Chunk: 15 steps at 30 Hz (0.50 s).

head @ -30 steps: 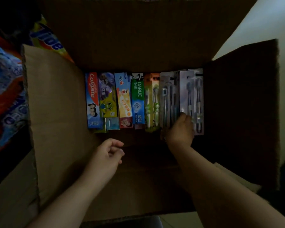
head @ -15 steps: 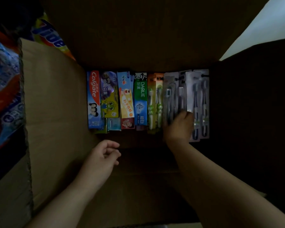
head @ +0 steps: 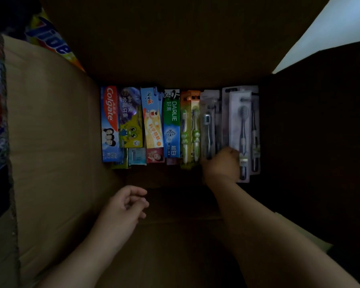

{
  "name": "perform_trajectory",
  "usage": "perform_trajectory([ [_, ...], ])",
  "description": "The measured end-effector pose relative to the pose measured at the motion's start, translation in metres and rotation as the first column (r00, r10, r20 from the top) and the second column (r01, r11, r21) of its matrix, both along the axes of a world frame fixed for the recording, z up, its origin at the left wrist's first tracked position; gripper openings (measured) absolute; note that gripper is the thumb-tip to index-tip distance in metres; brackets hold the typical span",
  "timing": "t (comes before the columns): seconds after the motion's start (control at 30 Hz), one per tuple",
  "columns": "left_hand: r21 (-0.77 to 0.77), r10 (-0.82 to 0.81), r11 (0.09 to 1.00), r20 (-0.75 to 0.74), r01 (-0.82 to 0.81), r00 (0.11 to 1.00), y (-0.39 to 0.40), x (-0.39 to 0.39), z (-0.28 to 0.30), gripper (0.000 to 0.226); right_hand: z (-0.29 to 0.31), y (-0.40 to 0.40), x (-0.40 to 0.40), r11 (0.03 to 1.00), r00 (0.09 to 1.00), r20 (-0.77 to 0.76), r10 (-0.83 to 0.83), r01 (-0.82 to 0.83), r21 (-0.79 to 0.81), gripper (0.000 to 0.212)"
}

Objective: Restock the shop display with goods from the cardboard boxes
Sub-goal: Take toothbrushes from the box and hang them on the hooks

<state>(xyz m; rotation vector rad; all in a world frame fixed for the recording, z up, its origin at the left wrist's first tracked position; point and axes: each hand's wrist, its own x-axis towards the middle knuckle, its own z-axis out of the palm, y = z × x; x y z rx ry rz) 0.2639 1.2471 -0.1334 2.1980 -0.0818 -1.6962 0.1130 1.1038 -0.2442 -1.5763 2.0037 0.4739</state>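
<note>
Looking into open cardboard box (head: 50, 142), dim. I see row of toothpaste cartons (head: 139, 121) and toothbrush packs (head: 240, 123) against far wall. My right hand (head: 222, 165) grips lower end of grey pack. Left hand (head: 125, 208) hovers inside box, loosely curled, holding nothing.

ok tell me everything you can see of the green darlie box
The green DARLIE box is a slim printed cardboard carton, green at its far end, blue nearer, with white lettering. It lies flat in the cardboard box, lengthwise, in a row between an orange-yellow toothpaste carton and a green toothbrush pack. Neither hand touches it.
</note>
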Motion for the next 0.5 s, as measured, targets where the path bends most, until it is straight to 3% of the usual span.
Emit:
perform_trajectory([
  [0.17,-0.005,-0.008,1.000,-0.002,0.008,1.000,-0.003,0.000,0.002,0.017,0.003,-0.003,-0.007,0.983,0.973,0.137,-0.184,0.180,0.047,0.052],
  [0.27,-0.012,-0.019,1.000,-0.005,0.019,1.000,-0.006,0.000,0.009,0.018,0.011,-0.007,-0.015,0.929,0.856,0.359,-0.371,0.344,0.138,0.031],
  [0.33,-0.026,-0.020,0.999,-0.006,0.019,1.000,-0.008,0.000,0.014,0.018,0.025,-0.010,-0.018,0.941,0.840,0.425,-0.337,0.291,0.171,0.024],
  [0.4,-0.042,-0.022,0.999,-0.008,0.021,1.000,-0.011,-0.001,0.021,0.017,0.042,-0.012,-0.020,0.948,0.822,0.472,-0.319,0.270,0.170,0.029],
  [0.5,-0.075,-0.042,0.996,-0.024,0.040,0.999,-0.018,-0.003,0.034,0.017,0.076,-0.012,-0.026,0.872,0.682,0.544,-0.489,0.372,0.318,0.039],
])
